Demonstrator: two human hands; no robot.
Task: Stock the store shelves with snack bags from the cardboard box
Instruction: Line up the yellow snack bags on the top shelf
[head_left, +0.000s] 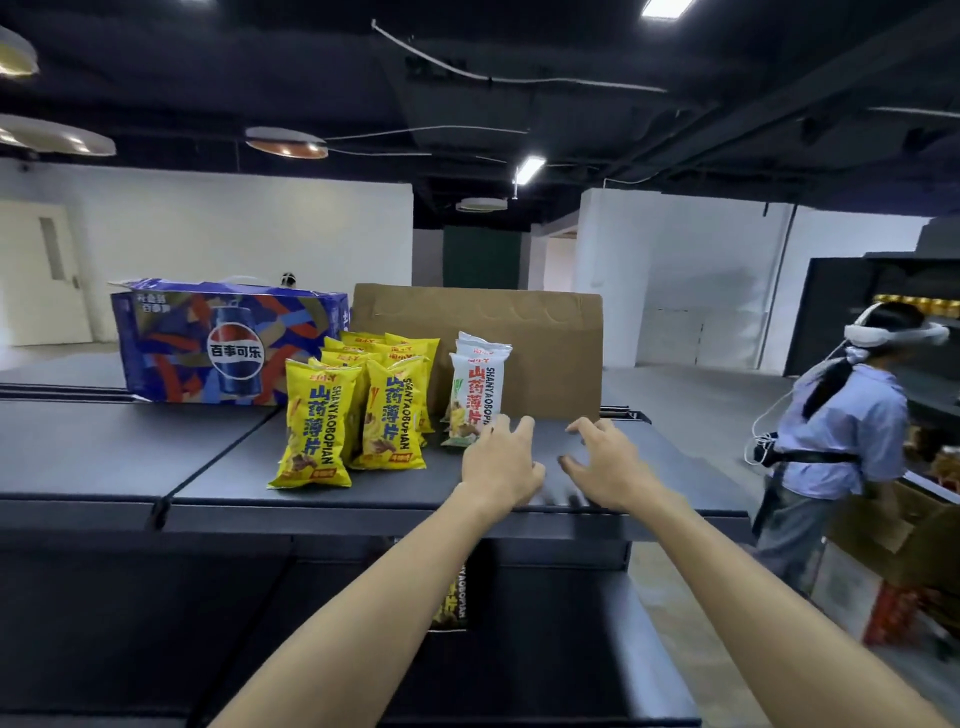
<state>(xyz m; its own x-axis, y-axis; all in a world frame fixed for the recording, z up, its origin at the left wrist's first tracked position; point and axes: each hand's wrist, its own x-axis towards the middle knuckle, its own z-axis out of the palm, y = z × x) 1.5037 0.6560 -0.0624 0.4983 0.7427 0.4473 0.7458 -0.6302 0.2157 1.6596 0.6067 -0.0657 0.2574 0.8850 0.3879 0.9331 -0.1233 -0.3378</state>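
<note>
we take the cardboard box as our landmark: it stands brown and upright at the back of the dark top shelf. just in front of its left half stand the yellow snack bags, packed in rows, the two front ones reading "shanyaobopian" in latin letters beside large blue chinese characters. in front of the box's middle stand the white snack bags, two that we can count, one behind the other, with the same "shanyaobopian" wording and red chinese characters. to the left of the box, touching or almost touching its side, sits a blue pepsi carton showing a can and the chinese pepsi name in white.

both of our hands reach out over the bare shelf in front of the box's right half. the left hand has its fingers loosely spread and slightly curled, its fingertips just beside the lower edge of the front white bag; we cannot tell whether they touch it. the right hand has fingers spread and bent, holding nothing.

below the box, on a lower shelf, one more bag shows "aobopian". far right of the box stands another person in a light blue shirt with a white headset.
</note>
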